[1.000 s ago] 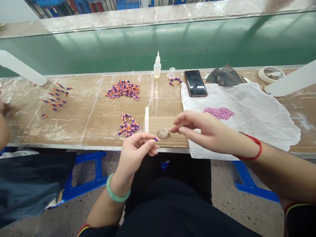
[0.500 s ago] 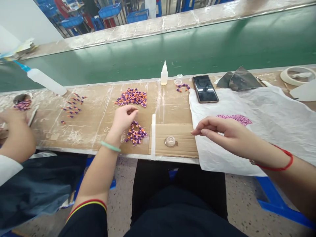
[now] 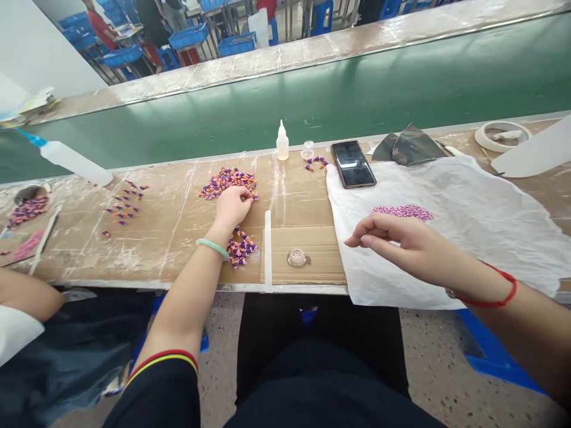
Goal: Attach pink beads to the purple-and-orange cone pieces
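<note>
My left hand (image 3: pixel 234 205) has its fingers pinched together at the lower right edge of a pile of small purple-and-orange pieces (image 3: pixel 226 180). A piece shows right by the fingertips; whether it is between them I cannot tell. Under the wrist lies a smaller heap of purple pieces with orange and pink (image 3: pixel 241 249), partly hidden. My right hand (image 3: pixel 392 238) hovers over the white cloth (image 3: pixel 482 238), fingers stretched loosely and thumb apart, nothing visible in it. Behind it are tiny pink pieces (image 3: pixel 405 212). Between the hands, a small clear round disc (image 3: pixel 297 257) lies on a cardboard piece (image 3: pixel 323 241).
A dropper bottle (image 3: pixel 282 144), a small clear cup (image 3: pixel 307 150) and a phone (image 3: pixel 353 164) stand or lie toward the back. A tape roll (image 3: pixel 502 137) is at far right. To the left are a large white bottle (image 3: pixel 75 161), spaced-out pieces (image 3: pixel 125 205) and a co-worker's arm (image 3: pixel 29 288).
My left hand has moved right and its fingertips have closed at the pile's edge. My right hand stays nearly still. The camera view has shifted slightly; the co-worker's hand has gone from sight.
</note>
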`<state>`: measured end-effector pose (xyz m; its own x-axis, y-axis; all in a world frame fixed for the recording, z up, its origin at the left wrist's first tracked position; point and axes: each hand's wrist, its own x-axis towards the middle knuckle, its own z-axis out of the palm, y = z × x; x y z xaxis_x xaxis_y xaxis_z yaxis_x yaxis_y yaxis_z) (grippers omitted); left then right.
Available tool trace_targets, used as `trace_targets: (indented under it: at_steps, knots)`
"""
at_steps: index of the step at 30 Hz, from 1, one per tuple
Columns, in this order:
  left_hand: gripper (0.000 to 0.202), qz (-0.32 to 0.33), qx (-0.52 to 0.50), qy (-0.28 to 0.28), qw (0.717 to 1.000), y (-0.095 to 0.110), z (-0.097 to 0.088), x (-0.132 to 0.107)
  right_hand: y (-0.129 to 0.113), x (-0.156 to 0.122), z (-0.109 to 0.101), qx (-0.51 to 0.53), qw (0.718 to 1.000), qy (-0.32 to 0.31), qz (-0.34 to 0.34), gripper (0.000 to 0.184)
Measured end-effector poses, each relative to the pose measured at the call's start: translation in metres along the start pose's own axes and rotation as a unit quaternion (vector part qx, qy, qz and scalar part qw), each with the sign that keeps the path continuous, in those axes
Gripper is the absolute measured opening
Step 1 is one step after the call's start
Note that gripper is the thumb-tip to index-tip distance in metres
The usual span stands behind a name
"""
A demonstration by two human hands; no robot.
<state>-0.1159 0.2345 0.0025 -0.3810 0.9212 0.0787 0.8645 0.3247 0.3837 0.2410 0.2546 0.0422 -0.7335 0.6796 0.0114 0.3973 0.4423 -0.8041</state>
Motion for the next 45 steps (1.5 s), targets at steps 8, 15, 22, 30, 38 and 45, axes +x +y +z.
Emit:
trace_targets:
  at_steps: [8, 15, 22, 30, 38, 45]
  knots:
    - [0.010, -0.025, 0.014, -0.011, 1.000, 0.006, -0.001, -0.015, 0.010, -0.007, -0.006, 0.006, 1.000, 0.015, 0.023, 0.035]
    - [0.022, 0.004, 0.014, -0.028, 1.000, 0.001, -0.008, 0.002, 0.024, -0.026, -0.016, 0.030, 0.995, 0.061, 0.069, 0.045]
    - [0.014, 0.072, 0.036, -0.078, 0.994, -0.006, -0.010, 0.008, 0.031, -0.036, -0.022, 0.054, 0.989, 0.089, 0.101, 0.047]
    - [0.006, 0.095, 0.056, -0.074, 0.991, -0.008, -0.006, 0.001, 0.029, -0.042, -0.024, 0.075, 0.985, 0.119, 0.102, 0.037]
    - [0.010, 0.047, -0.012, -0.041, 0.998, -0.009, -0.021, -0.012, 0.051, -0.042, -0.028, -0.035, 0.991, 0.116, 0.060, 0.019]
    - [0.019, -0.056, -0.337, -0.106, 0.934, 0.004, -0.032, -0.045, 0.066, -0.018, -0.011, -0.155, 0.985, 0.036, -0.063, 0.014]
